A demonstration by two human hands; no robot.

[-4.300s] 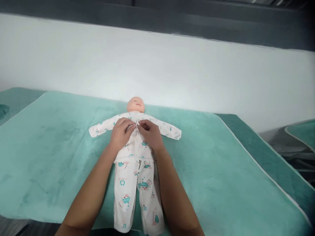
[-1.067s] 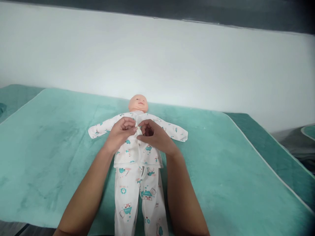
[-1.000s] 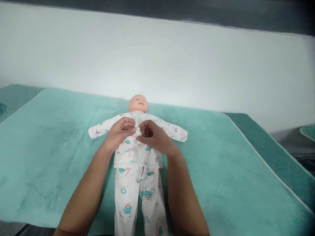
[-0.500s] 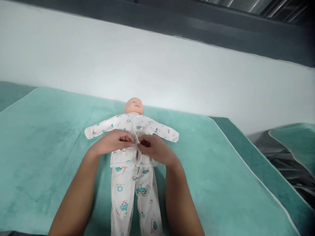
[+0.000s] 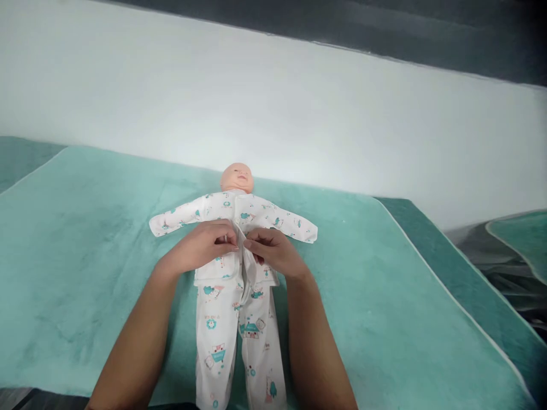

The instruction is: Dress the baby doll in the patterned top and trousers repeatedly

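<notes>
The shirt point(image 5: 249, 213) lies on the doll point(image 5: 236, 177), its front opening directly between the hands. The left hand point(image 5: 213, 245) pinches one front edge between thumb and bent fingers; the right hand point(image 5: 273, 249) pinches the opposite edge, whose flap folds up below the grip. Whether a fastener sits at the fingertips is too small to tell. The cloth looks thin and soft, white with teal and pink prints, like the straight-legged trousers point(image 5: 216, 333) below. The doll's head is smooth and rounded; the teal mat point(image 5: 363, 290) beneath looks plush, with pale piping.
</notes>
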